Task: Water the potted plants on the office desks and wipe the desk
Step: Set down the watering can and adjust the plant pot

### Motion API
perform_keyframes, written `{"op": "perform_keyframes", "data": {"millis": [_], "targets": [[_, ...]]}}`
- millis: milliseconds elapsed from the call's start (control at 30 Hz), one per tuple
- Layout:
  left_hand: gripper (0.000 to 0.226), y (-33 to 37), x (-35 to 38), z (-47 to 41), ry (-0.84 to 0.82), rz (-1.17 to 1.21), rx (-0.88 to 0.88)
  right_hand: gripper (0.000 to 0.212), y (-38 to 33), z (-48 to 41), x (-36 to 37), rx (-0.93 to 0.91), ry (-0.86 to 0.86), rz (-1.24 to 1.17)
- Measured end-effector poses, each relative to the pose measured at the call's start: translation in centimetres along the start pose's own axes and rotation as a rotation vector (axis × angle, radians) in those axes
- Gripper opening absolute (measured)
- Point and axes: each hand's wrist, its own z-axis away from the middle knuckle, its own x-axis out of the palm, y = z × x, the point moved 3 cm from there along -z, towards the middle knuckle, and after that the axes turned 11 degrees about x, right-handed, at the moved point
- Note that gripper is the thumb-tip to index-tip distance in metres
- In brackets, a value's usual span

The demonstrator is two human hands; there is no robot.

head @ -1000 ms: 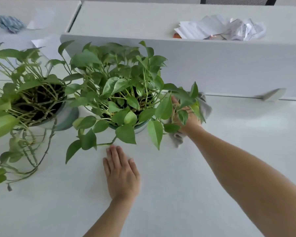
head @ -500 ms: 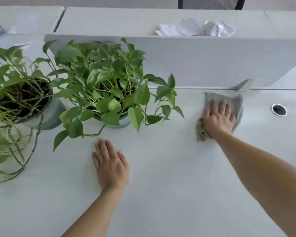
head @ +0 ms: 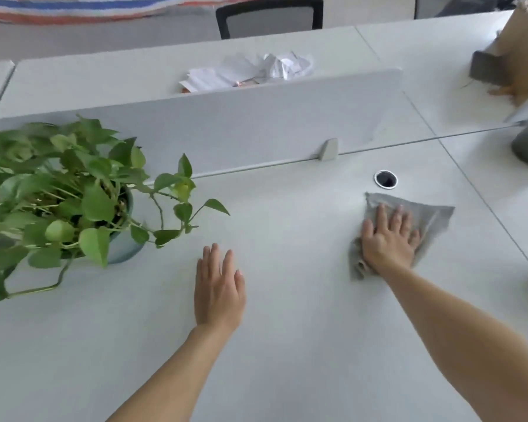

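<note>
The right hand [head: 389, 240] lies flat with fingers spread and straight, pressing a grey cloth [head: 433, 216] against the pale white desk [head: 287, 239], just in front of a round black cable hole [head: 385, 179]. The left hand [head: 219, 289] rests palm-down on bare desk, fingers straight and close together, gripping nothing. A leafy green potted plant in a grey-blue pot [head: 73, 202] stands near its left, before the grey divider panel [head: 256, 129].
</note>
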Motion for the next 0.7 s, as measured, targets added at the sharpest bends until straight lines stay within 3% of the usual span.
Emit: {"op": "perform_keyframes", "data": {"millis": [33,67,167,200,267,367,500,600,700], "targets": [[0.054,1.6,0.7,-1.0,-0.024,0.007,0.019,0.065,-0.8,1.0,0.8,-0.018,-0.015,-0.005],[0.054,3.1,1.4,-1.6,-0.037,-0.004,0.039,0.064,-1.2,2.8,1.8,-0.157,-0.021,0.030],[0.054,7.8,2.7,-4.5,-0.109,-0.010,0.077,0.061,2.1,7.5,3.1,-0.834,-0.018,0.201],[0.055,9.1,2.8,-5.5,-0.136,-0.004,0.079,0.059,3.7,6.7,2.6,-0.955,-0.034,0.242],[0.057,11.6,3.6,-7.7,-0.214,-0.027,0.059,0.059,6.3,1.4,0.5,-0.842,-0.013,0.222],[0.069,13.5,5.6,-9.4,-0.235,-0.102,-0.004,0.066,8.6,-7.8,-2.7,-0.286,0.034,0.095],[0.068,14.1,7.3,-9.3,-0.197,-0.162,-0.031,0.070,6.7,-17.0,-5.7,0.095,0.048,-0.013],[0.067,14.0,7.6,-9.2,-0.180,-0.167,-0.028,0.067,2.8,-22.3,-6.7,0.214,0.022,-0.077],[0.067,13.6,7.8,-9.3,-0.181,-0.189,-0.018,0.061,-2.8,-23.2,-6.1,-0.009,0.014,-0.077]]}}
